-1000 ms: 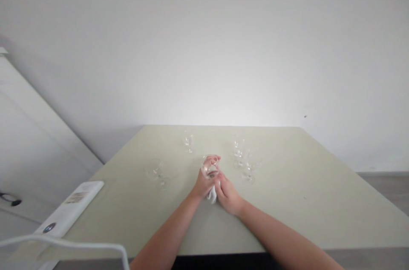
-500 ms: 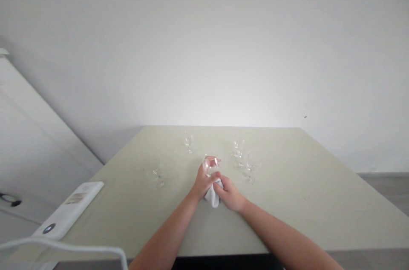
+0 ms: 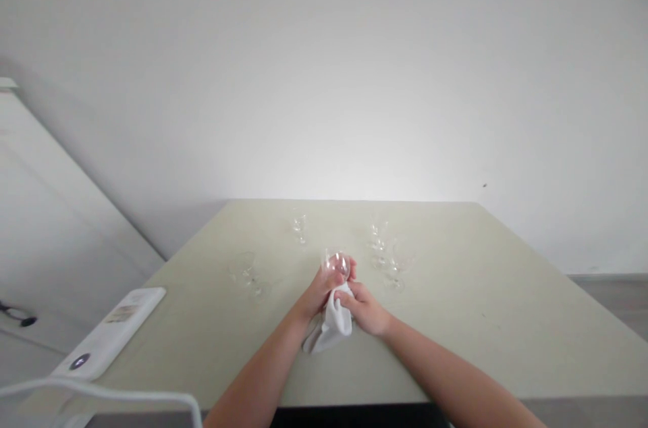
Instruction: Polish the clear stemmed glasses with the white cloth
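Note:
Near the middle of the table, my left hand (image 3: 318, 288) is wrapped round a clear stemmed glass (image 3: 335, 264), its bowl upward. My right hand (image 3: 368, 308) pinches a white cloth (image 3: 335, 325) just below the bowl. The cloth hangs down toward me between the two hands and covers the lower part of the glass, so its stem and foot are hidden.
Other clear stemmed glasses stand about: one at the left (image 3: 248, 273), one at the back (image 3: 300, 227), and a cluster at the right (image 3: 397, 267). A white box-like object (image 3: 111, 330) lies along the left table edge (image 3: 197, 232). A white cable (image 3: 101, 386) crosses the lower left.
More of the cloth now hangs loose below my hands, spreading down and to the left. My left fingers have shifted round the glass, and its bowl sits slightly lower.

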Tool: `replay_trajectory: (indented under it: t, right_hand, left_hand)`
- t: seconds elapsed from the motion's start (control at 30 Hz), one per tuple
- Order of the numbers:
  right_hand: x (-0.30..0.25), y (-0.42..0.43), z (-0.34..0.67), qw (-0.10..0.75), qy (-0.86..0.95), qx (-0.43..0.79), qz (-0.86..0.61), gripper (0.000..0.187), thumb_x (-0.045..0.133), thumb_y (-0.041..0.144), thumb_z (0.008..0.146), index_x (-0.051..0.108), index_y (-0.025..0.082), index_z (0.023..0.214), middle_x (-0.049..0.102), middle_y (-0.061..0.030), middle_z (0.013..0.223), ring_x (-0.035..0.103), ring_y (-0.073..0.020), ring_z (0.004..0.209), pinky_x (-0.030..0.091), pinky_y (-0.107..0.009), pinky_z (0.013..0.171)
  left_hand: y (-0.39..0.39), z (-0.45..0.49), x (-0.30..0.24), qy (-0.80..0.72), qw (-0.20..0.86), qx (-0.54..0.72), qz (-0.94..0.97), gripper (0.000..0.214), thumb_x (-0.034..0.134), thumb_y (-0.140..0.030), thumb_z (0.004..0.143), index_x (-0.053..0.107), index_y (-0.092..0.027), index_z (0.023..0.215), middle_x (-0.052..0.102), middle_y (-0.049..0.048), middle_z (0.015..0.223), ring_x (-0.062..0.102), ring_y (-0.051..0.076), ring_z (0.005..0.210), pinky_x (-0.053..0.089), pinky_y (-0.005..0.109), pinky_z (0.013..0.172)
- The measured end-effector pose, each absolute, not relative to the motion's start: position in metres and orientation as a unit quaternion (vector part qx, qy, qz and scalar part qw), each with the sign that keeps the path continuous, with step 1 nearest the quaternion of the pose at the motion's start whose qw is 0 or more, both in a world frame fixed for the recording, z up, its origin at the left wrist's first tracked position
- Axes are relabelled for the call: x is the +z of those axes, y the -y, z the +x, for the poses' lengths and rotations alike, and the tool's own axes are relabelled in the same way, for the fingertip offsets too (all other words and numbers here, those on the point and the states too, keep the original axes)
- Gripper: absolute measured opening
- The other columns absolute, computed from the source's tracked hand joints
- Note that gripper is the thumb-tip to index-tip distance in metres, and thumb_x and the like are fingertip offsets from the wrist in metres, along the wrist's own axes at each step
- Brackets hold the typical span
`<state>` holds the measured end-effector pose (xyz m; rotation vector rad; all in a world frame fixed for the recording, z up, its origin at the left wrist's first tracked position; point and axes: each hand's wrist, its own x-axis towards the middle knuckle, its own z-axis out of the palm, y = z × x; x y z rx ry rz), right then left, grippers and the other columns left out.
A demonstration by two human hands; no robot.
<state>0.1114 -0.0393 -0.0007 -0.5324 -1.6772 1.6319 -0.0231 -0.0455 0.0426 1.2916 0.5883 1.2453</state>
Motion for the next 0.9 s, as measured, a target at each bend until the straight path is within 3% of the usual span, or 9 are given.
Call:
replay_trajectory:
  t: [0.47,0.9]
  right_hand:
    - [-0.002,0.038,0.11,0.391,0.653,0.599,-0.249,0.048,0.059,0.062,0.082,0.056,0.015,0.074,0.048,0.0024,0.063,0.041,-0.009,0.058,0.037,-0.021,0.055]
    - [-0.011,0.035,0.11,0.391,0.661,0.583,-0.266,0.048,0.057,0.062,0.083,0.058,0.015,0.075,0.054,0.001,0.068,0.046,-0.0102,0.061,0.04,-0.023,0.06]
  left_hand:
    - [0.04,-0.025,0.035,-0.27,0.586,0.527,0.554,0.056,0.065,-0.065,0.076,0.06,-0.016,0.103,0.055,0.0038,0.086,0.051,0.014,0.076,0.04,0.025,0.068]
    - [0.036,-0.024,0.029,-0.328,0.566,0.537,0.532,0.059,0.077,-0.059,0.065,0.058,-0.017,0.103,0.048,-0.0021,0.075,0.042,0.01,0.065,0.033,0.023,0.06]
